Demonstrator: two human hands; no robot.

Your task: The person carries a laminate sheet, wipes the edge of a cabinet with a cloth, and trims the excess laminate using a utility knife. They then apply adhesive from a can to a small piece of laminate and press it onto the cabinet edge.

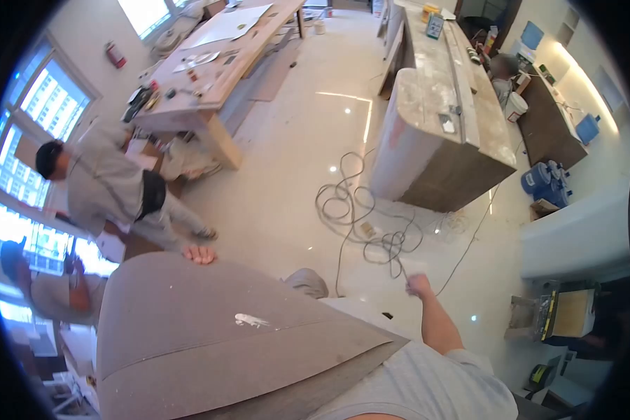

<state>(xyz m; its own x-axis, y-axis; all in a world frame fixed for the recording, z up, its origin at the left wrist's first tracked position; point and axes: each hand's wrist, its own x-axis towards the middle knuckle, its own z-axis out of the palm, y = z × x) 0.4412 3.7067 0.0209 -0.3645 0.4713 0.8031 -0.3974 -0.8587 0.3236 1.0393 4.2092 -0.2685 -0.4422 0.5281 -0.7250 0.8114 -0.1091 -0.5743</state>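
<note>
A large grey-brown padded panel (210, 329), with a seam and a white smear on it, leans against my body and fills the lower left. The fingers of my left hand (200, 254) curl over its far edge; the arm is hidden behind it. My right hand (418, 285) is closed in a fist, held out to the right over the floor. A dark cable (392, 248), lying in loops on the tiles, runs visually up to this fist, but I cannot tell whether it is held.
Two people stand left, one bending (112, 182), one by the windows (56, 294). A third person (502, 73) is behind the dusty counter (434, 105). A wooden workbench (224, 59) carries tools. Blue water bottles (546, 180) and a stool-like wooden piece (523, 317) stand right.
</note>
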